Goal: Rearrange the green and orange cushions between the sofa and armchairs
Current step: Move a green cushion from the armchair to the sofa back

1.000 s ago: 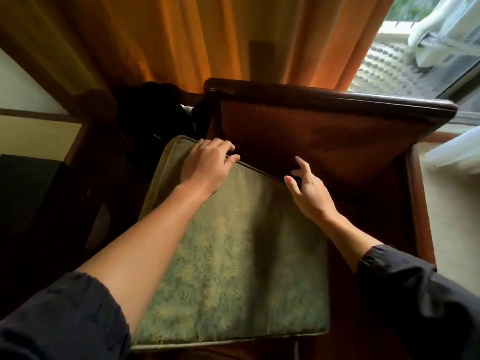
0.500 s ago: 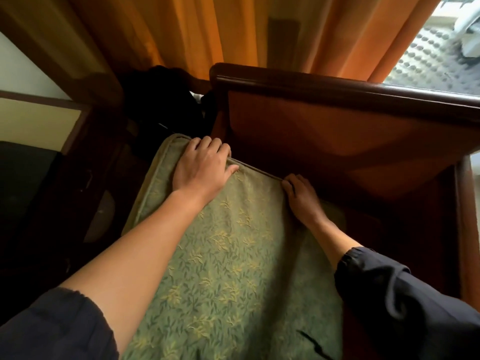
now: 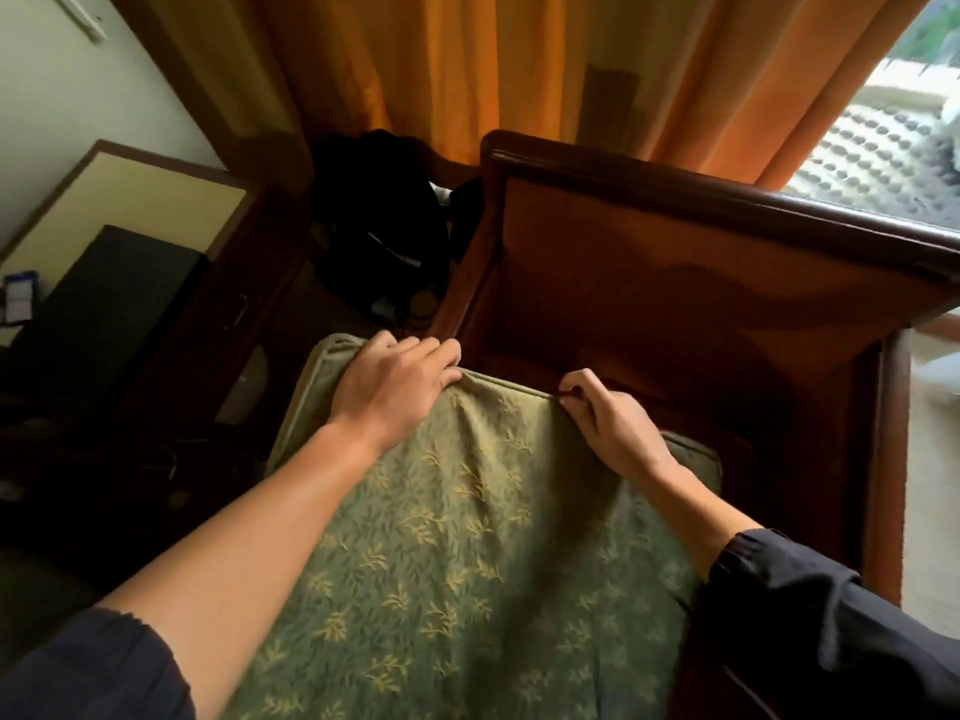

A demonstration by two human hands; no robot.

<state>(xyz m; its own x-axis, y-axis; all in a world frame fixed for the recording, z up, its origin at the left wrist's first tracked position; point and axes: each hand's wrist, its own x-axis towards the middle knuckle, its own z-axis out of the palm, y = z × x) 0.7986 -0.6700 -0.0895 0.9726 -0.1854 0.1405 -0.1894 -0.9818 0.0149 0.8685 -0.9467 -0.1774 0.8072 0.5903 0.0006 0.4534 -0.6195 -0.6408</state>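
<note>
The green cushion [image 3: 467,563], patterned with pale leaf sprigs, lies tilted across the seat of a dark wooden armchair [image 3: 701,283], its far edge raised toward the chair's backrest. The left hand [image 3: 395,387] lies over the cushion's far left corner, its fingers [image 3: 441,356] close together and curled over the piped edge, gripping it. The right hand [image 3: 613,428] holds the same edge further right, thumb and curled fingers [image 3: 576,387] pinching the piping. Both forearms are bare, with dark sleeves [image 3: 831,626] pushed up. Behind the armchair hangs an orange curtain [image 3: 467,70]; a dark bag [image 3: 384,220] sits on the floor to its left.
</note>
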